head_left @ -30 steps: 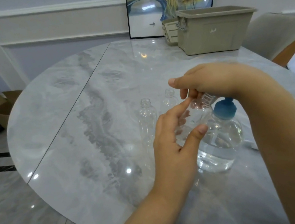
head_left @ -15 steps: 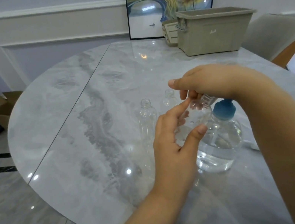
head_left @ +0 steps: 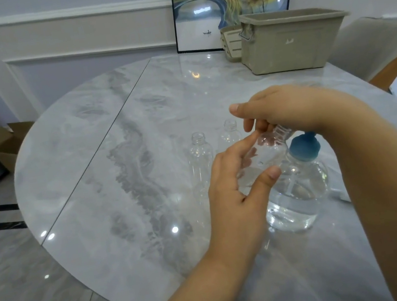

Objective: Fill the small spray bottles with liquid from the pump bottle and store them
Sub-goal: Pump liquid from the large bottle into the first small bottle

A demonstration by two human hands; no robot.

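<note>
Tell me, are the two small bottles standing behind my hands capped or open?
Open: both small bottles show bare threaded necks, no caps.

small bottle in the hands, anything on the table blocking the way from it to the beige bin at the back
Nothing visible does. The small bottle is held in the left hand with the right hand at its neck; bare marble tabletop lies between it and the beige bin. The two empty bottles stand off to the left.
</note>
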